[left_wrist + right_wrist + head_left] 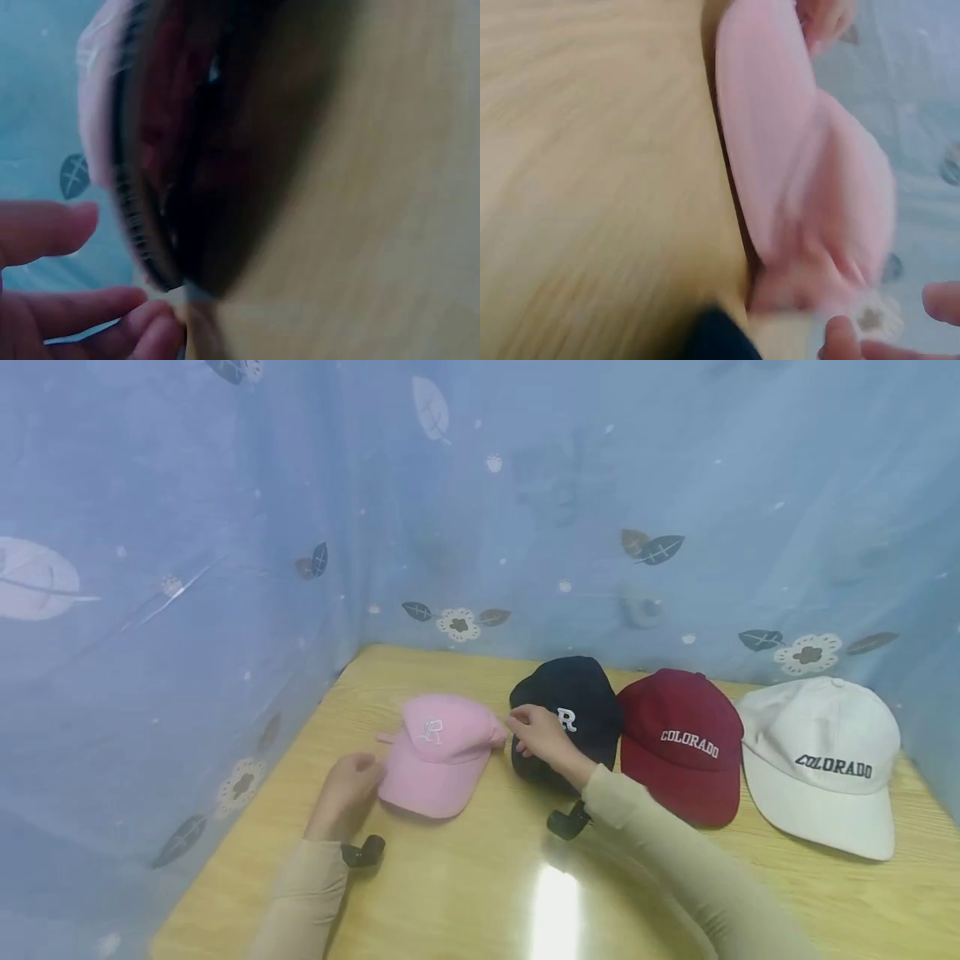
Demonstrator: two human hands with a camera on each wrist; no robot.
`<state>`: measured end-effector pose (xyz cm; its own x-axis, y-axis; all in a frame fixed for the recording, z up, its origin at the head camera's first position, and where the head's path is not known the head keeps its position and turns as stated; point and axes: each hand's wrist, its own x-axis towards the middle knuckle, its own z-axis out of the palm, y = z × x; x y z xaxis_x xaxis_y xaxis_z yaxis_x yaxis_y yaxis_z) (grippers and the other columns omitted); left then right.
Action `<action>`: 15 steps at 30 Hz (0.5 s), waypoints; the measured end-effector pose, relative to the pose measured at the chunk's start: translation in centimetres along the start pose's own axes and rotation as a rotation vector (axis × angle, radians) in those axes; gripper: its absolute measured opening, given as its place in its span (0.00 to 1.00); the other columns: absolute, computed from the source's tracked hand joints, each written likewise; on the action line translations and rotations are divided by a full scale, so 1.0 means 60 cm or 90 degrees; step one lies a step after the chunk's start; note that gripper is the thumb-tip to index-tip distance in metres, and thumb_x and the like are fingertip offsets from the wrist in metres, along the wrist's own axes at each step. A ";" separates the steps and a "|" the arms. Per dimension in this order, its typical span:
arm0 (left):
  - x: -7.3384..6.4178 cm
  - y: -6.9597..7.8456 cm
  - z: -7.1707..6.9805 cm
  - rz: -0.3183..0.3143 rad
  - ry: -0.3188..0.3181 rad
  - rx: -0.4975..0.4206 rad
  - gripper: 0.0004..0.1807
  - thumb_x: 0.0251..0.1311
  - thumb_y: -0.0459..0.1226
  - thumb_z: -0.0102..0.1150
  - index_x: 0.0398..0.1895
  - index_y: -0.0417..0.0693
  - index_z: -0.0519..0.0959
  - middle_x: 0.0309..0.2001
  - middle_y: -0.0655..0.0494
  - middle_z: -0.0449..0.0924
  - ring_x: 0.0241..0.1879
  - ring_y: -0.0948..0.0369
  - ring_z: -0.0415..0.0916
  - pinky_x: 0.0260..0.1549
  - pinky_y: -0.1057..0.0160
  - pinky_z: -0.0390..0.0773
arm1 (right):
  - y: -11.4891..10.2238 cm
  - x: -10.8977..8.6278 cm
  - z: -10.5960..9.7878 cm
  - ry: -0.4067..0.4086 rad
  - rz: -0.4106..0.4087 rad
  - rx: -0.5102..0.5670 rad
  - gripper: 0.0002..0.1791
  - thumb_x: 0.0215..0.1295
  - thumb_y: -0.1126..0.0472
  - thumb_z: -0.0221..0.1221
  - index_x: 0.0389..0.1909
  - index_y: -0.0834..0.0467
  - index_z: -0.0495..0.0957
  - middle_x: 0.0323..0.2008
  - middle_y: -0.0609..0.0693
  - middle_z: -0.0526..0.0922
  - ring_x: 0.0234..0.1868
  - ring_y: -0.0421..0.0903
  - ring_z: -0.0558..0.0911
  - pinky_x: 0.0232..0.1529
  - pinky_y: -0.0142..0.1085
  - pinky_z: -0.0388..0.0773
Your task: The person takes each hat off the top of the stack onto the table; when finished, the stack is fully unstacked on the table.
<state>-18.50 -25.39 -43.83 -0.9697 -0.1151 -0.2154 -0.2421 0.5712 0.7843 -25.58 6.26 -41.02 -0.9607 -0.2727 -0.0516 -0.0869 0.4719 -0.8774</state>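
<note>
A pink cap with a white letter emblem lies on the table, its brim facing the near side. My left hand is at the cap's left side; in the left wrist view its thumb and fingers are apart, with nothing between them, near the cap's edge. Over the gap between the pink cap and a black cap is my right hand, partly covering the black cap. In the right wrist view its fingers are spread from the thumb, close to the pink cap but apart from it.
Right of the black cap, a dark red cap and a white cap, both lettered COLORADO, stand in a row. The wooden table meets a blue patterned curtain at the back and left.
</note>
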 end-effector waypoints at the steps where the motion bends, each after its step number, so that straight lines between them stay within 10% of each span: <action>1: -0.002 -0.002 0.008 -0.004 -0.003 -0.006 0.32 0.66 0.46 0.46 0.63 0.30 0.59 0.61 0.31 0.61 0.61 0.37 0.59 0.57 0.41 0.61 | -0.002 0.007 0.013 -0.004 0.024 0.006 0.25 0.68 0.51 0.50 0.56 0.66 0.70 0.37 0.62 0.79 0.29 0.56 0.81 0.29 0.40 0.80; 6: 0.003 0.012 0.032 0.025 0.006 0.010 0.29 0.64 0.43 0.50 0.59 0.29 0.64 0.56 0.30 0.67 0.55 0.39 0.67 0.54 0.42 0.67 | -0.006 0.032 0.039 0.015 0.084 0.001 0.21 0.67 0.49 0.50 0.40 0.66 0.75 0.24 0.59 0.77 0.25 0.58 0.80 0.28 0.43 0.79; 15: 0.031 0.037 0.049 0.033 -0.041 -0.042 0.26 0.60 0.41 0.54 0.56 0.30 0.68 0.49 0.37 0.75 0.46 0.47 0.74 0.48 0.48 0.73 | -0.017 0.068 0.022 0.111 0.069 0.039 0.18 0.67 0.55 0.49 0.49 0.65 0.73 0.42 0.60 0.76 0.35 0.52 0.78 0.37 0.44 0.78</action>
<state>-20.72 -21.92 -44.20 -0.9774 -0.0331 -0.2090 -0.1954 0.5199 0.8316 -29.07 3.55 -40.96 -0.9951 -0.0720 -0.0681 0.0299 0.4372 -0.8989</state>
